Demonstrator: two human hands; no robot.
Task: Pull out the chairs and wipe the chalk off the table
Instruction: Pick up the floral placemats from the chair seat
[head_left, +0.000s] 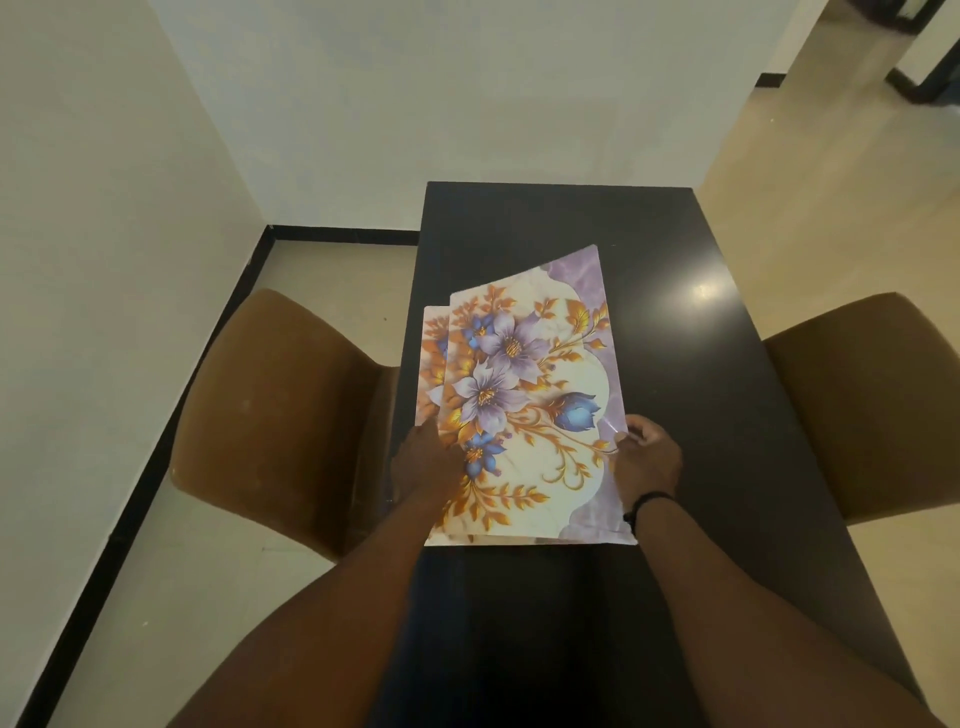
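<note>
left hand (426, 462) on mats (524, 395), fingers unclear | right hand (647, 457) pinches edge | chairs (280, 410) flank table (675, 364)

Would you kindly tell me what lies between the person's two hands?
In the head view, the top floral placemat spans the gap between left hand and right hand, with a second placemat peeking out beneath.

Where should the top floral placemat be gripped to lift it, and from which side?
Pinch the right edge of the top placemat, from the right: it is a thin sheet, and that edge rests on bare table; the left edge overlaps a second mat.
</note>
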